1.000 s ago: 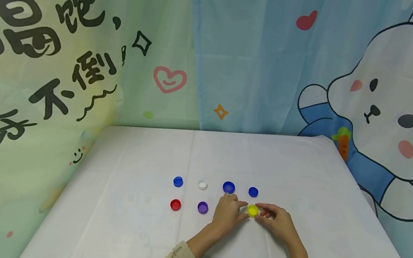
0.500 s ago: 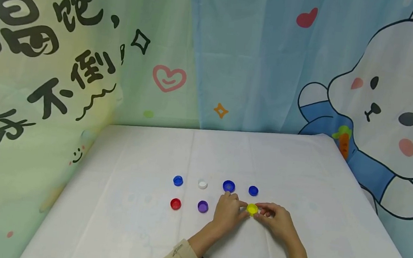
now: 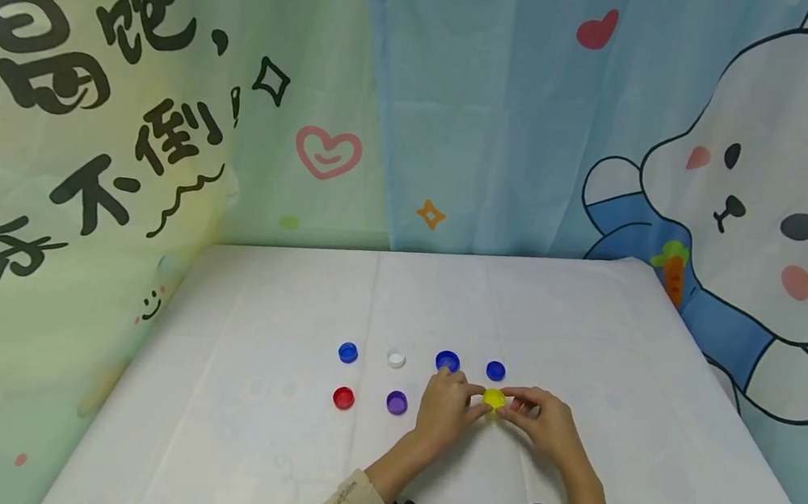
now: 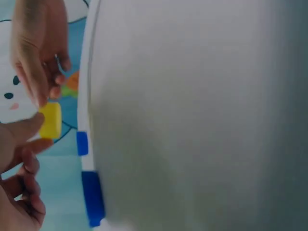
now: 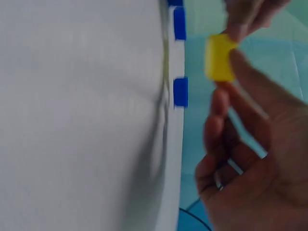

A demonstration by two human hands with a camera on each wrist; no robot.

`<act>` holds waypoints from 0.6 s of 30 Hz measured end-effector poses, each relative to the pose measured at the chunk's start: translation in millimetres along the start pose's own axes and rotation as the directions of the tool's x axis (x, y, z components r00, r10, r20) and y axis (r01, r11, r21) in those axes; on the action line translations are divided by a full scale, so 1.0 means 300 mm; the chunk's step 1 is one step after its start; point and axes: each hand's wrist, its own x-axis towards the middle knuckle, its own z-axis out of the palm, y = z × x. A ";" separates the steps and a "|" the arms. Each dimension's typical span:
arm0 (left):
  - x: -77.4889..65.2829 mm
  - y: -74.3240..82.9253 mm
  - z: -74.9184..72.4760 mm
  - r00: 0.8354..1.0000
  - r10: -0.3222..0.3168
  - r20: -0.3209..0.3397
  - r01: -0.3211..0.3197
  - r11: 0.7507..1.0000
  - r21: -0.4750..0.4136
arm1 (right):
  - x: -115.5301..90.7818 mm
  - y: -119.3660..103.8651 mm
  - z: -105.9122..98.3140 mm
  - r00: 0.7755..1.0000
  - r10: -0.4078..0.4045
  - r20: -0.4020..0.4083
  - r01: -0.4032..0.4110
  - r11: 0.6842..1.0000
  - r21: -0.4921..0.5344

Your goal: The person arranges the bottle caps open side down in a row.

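Observation:
A yellow bottle cap (image 3: 494,399) is held above the white tabletop, between my two hands. My left hand (image 3: 443,411) pinches its left side with thumb and forefinger. On the opposite side, my right hand (image 3: 550,425) grips it in the same way. Both wrist views show the cap (image 4: 50,120) up off the cloth, thumbs and fingertips against it. Just beyond the hands lie a larger blue cap (image 3: 448,360), its near edge partly behind my left hand, and a smaller blue cap (image 3: 496,370).
Left of my hands, a purple cap (image 3: 397,402) and a red cap (image 3: 343,397) form the near row. A white cap (image 3: 396,358) and another blue cap (image 3: 347,352) lie behind them. The white-covered table (image 3: 246,448) ends at a printed curtain (image 3: 454,111).
Both hands have moved slightly up in the head view, carrying the yellow cap with them. The other caps keep their places; the camera view has shifted a little.

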 end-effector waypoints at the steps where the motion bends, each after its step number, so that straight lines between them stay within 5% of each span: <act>1: 0.004 0.002 -0.007 1.000 0.001 -0.004 -0.001 1.000 -0.003 | 0.000 -0.005 -0.006 1.000 -0.005 -0.004 0.005 1.000 -0.003; 18: 0.050 0.040 -0.181 0.994 0.023 -0.107 -0.033 0.995 -0.093 | -0.006 -0.138 -0.101 0.975 -0.179 -0.128 0.172 0.983 -0.065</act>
